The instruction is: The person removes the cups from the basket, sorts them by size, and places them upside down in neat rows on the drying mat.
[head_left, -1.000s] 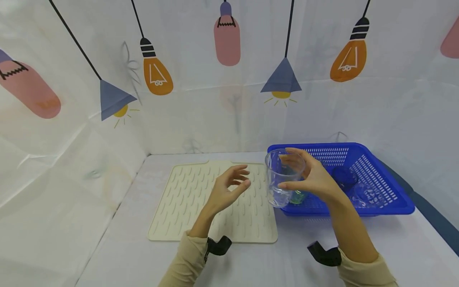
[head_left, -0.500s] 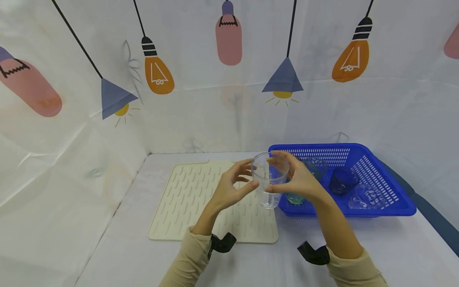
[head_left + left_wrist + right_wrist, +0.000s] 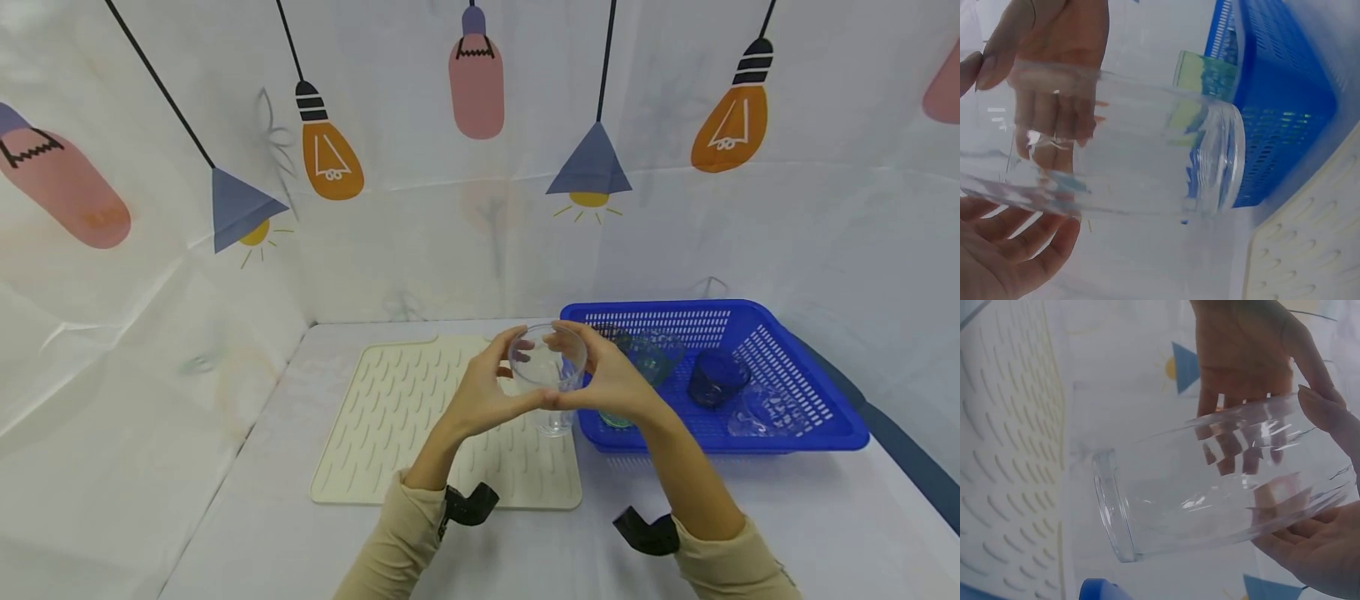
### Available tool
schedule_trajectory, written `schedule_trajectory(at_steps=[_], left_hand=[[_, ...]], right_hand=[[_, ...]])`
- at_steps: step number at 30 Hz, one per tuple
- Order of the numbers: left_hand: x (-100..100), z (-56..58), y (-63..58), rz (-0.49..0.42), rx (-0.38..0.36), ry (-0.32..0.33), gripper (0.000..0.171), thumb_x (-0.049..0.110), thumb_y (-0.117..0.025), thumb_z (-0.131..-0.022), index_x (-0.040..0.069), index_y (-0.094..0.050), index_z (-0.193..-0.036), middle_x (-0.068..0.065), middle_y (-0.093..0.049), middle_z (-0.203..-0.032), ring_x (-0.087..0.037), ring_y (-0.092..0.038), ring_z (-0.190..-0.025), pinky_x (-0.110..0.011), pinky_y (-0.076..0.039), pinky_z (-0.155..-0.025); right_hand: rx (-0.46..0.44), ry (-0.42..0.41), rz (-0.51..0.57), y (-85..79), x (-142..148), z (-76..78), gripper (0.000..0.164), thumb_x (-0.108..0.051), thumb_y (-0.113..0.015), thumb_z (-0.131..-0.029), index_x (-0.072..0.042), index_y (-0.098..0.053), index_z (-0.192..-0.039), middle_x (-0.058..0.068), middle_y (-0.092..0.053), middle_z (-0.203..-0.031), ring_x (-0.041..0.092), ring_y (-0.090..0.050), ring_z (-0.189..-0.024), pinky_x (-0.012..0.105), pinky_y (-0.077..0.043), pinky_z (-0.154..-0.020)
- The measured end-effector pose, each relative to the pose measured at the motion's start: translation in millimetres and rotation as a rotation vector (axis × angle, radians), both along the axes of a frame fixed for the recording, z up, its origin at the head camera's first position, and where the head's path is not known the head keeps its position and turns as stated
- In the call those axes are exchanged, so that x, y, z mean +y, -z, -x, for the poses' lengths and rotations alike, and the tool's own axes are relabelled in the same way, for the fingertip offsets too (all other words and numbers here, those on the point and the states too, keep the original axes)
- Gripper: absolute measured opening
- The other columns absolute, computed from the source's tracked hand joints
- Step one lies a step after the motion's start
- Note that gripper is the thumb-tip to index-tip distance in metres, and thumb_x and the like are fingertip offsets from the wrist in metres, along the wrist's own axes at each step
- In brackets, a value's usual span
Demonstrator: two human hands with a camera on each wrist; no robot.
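A clear drinking glass [image 3: 546, 367] is held upright over the right part of the cream mat [image 3: 397, 425], near the basket. My left hand [image 3: 480, 396] curves round its left side, and my right hand [image 3: 615, 383] grips the right side. Both thumbs meet at the front, just below the rim. Through the transparent wall of the glass [image 3: 1141, 156], the left wrist view shows the fingers of the opposite hand. Its thick base [image 3: 1113, 506] stands free of the fingers in the right wrist view.
At the right stands a blue perforated basket [image 3: 832, 417]. Inside are a dark blue glass [image 3: 718, 379], a clear glass piece [image 3: 765, 412] and greenish glassware [image 3: 656, 354], partly hidden by my right hand. A white sheet printed with lamps hangs behind the table.
The glass has moved left from the basket's edge to over the mat, carried by my right hand. My left hand has come right and closed round the glass's other side.
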State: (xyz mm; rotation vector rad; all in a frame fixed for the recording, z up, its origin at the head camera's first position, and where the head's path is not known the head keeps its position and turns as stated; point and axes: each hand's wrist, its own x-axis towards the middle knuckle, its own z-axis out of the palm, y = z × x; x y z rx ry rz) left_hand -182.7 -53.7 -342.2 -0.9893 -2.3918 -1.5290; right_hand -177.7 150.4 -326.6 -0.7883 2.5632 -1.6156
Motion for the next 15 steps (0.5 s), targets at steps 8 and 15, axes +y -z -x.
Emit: schedule_trajectory(at_steps=[8, 15], left_hand=[[5.6, -7.6, -12.7, 0.083, -0.087, -0.099, 0.099, 0.054, -0.074, -0.073, -0.001, -0.031, -0.143, -0.015, -0.054, -0.129, -0.026, -0.056, -0.112, -0.038, -0.051, -0.088], [11.4, -11.6, -25.3, 0.235, -0.073, -0.221, 0.093, 0.043, -0.077, -0.071, -0.005, -0.038, -0.139, -0.018, -0.057, -0.124, -0.03, -0.061, -0.104, -0.039, -0.055, -0.08]], right_hand=[[0.056, 0.014, -0.049, 1.1, -7.3, -0.8, 0.091, -0.013, -0.083, -0.071, 0.002, -0.029, -0.143, 0.02, -0.048, -0.137, 0.039, -0.043, -0.127, 0.061, -0.031, -0.104], [0.151, 0.061, -0.142, 4.0, -13.6, -2.7, 0.09, -0.013, -0.083, -0.068, 0.003, -0.032, -0.14, 0.022, -0.053, -0.131, 0.041, -0.047, -0.122, 0.057, -0.044, -0.093]])
